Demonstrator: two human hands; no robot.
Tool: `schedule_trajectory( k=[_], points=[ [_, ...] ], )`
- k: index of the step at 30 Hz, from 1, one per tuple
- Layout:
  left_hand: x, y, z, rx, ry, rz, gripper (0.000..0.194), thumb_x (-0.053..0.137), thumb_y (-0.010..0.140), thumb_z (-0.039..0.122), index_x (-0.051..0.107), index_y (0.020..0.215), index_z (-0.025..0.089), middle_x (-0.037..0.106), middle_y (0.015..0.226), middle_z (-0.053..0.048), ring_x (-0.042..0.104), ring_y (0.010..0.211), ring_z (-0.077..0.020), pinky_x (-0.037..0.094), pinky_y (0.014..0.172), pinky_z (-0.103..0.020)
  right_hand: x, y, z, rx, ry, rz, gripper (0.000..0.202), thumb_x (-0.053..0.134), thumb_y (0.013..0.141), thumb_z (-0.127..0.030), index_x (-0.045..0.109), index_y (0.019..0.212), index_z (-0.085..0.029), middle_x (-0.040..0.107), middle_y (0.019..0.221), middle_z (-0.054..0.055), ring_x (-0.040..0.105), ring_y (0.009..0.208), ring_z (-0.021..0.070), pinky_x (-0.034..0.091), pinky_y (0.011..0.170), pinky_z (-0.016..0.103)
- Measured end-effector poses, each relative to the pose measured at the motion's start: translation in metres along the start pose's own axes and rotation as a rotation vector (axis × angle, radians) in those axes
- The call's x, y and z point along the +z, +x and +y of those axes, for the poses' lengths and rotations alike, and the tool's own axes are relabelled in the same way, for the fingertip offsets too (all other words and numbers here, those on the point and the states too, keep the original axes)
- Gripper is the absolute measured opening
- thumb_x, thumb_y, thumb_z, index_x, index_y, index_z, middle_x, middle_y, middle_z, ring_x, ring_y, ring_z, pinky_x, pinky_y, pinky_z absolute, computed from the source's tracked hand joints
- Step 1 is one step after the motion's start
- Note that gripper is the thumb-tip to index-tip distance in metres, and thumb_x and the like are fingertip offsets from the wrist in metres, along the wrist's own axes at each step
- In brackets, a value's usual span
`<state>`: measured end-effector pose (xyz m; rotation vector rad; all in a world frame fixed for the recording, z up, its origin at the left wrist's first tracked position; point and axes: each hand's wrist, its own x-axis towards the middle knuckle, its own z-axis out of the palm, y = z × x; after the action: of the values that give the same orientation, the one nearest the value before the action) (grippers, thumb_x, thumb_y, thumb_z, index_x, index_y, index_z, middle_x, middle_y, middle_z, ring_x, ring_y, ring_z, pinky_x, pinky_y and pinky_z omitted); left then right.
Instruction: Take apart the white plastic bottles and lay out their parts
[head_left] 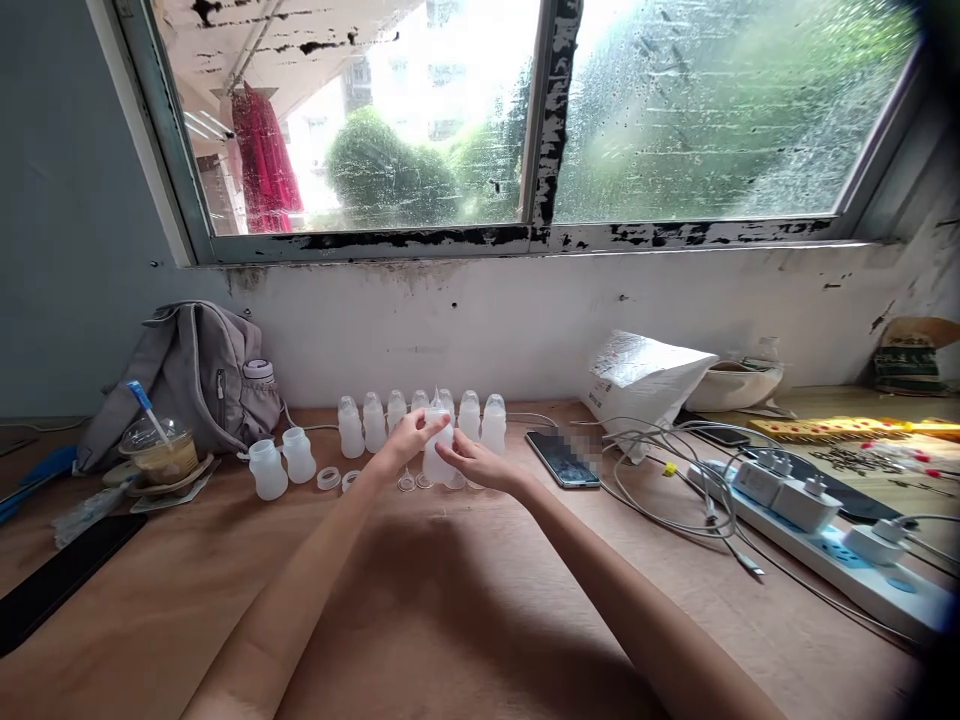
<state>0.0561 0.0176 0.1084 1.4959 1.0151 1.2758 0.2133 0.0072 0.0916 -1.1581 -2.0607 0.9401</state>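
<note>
Both hands are closed on one translucent white baby bottle in the middle of the table. My left hand grips near its top, where a thin clear tip sticks up. My right hand has its fingers against the bottle's side. Behind the hands stands a row of several capped baby bottles. To the left are two uncapped bottles. White collar rings lie nearer the hands, and small clear round pieces lie just below them, partly hidden.
A phone lies right of the bottles, near a silver pouch. Tangled cables and a power strip cover the right side. At left are a grey backpack, a drink cup and a black flat device.
</note>
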Motion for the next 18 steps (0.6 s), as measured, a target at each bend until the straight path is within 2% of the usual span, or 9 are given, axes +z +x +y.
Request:
schedule_trajectory(
  k=[2, 4, 7, 9, 11, 14, 18],
  points=[
    [-0.006, -0.001, 0.003, 0.052, 0.095, 0.109, 0.021, 0.071, 0.056, 0.035, 0.057, 0.061, 0.019, 0.052, 0.056, 0.001, 0.05, 0.058, -0.0151, 0.035, 0.052, -0.021, -0.002, 0.0, -0.004, -0.061, -0.019, 0.015, 0.041, 0.037, 0.08, -0.055, 0.051, 0.093, -0.019, 0.056, 0.079, 0.002, 0.054, 0.074, 0.0152, 0.042, 0.068, 0.027],
    [-0.009, -0.002, 0.005, 0.141, 0.224, 0.168, 0.024, 0.074, 0.051, 0.032, 0.058, 0.065, 0.021, 0.053, 0.06, 0.001, 0.051, 0.065, -0.0179, 0.037, 0.058, -0.023, -0.005, 0.0, -0.009, -0.097, -0.007, 0.111, 0.041, 0.033, 0.081, -0.054, 0.05, 0.093, -0.019, 0.056, 0.074, 0.001, 0.054, 0.069, 0.0136, 0.042, 0.063, 0.025],
    [-0.008, -0.005, 0.006, 0.347, 0.464, 0.109, 0.031, 0.075, 0.048, 0.034, 0.058, 0.073, 0.024, 0.056, 0.074, -0.001, 0.051, 0.078, -0.0222, 0.039, 0.068, -0.027, -0.006, 0.0, -0.016, -0.084, 0.026, 0.234, 0.042, 0.038, 0.079, -0.055, 0.05, 0.093, -0.018, 0.055, 0.064, -0.001, 0.053, 0.054, 0.011, 0.04, 0.05, 0.021],
    [-0.005, -0.007, 0.006, 0.485, 0.591, 0.051, 0.03, 0.073, 0.051, 0.036, 0.058, 0.073, 0.024, 0.056, 0.077, -0.003, 0.05, 0.08, -0.0237, 0.039, 0.072, -0.03, -0.006, 0.0, -0.018, -0.048, 0.04, 0.259, 0.043, 0.044, 0.075, -0.056, 0.05, 0.092, -0.017, 0.053, 0.058, -0.002, 0.05, 0.046, 0.0097, 0.036, 0.043, 0.019],
    [-0.002, -0.009, 0.005, 0.567, 0.653, 0.023, 0.026, 0.072, 0.054, 0.036, 0.057, 0.071, 0.024, 0.054, 0.075, -0.005, 0.05, 0.079, -0.0242, 0.04, 0.072, -0.032, -0.005, 0.0, -0.019, 0.003, 0.065, 0.237, 0.046, 0.049, 0.071, -0.057, 0.051, 0.091, -0.016, 0.051, 0.053, -0.002, 0.046, 0.04, 0.009, 0.033, 0.038, 0.019],
    [0.0, -0.009, 0.003, 0.567, 0.657, 0.006, 0.023, 0.074, 0.052, 0.033, 0.057, 0.064, 0.023, 0.051, 0.067, -0.004, 0.048, 0.076, -0.0237, 0.04, 0.071, -0.033, -0.005, -0.001, -0.016, 0.02, 0.17, 0.14, 0.046, 0.051, 0.071, -0.056, 0.052, 0.089, -0.014, 0.05, 0.051, -0.002, 0.047, 0.042, 0.0094, 0.035, 0.039, 0.019],
    [-0.002, -0.008, 0.003, 0.469, 0.525, 0.007, 0.016, 0.073, 0.053, 0.028, 0.059, 0.058, 0.022, 0.048, 0.062, -0.003, 0.047, 0.076, -0.0231, 0.038, 0.076, -0.033, -0.004, 0.0, -0.01, -0.072, 0.277, 0.078, 0.038, 0.052, 0.072, -0.051, 0.051, 0.088, -0.016, 0.052, 0.061, -0.002, 0.05, 0.053, 0.0091, 0.04, 0.049, 0.019]
  ],
)
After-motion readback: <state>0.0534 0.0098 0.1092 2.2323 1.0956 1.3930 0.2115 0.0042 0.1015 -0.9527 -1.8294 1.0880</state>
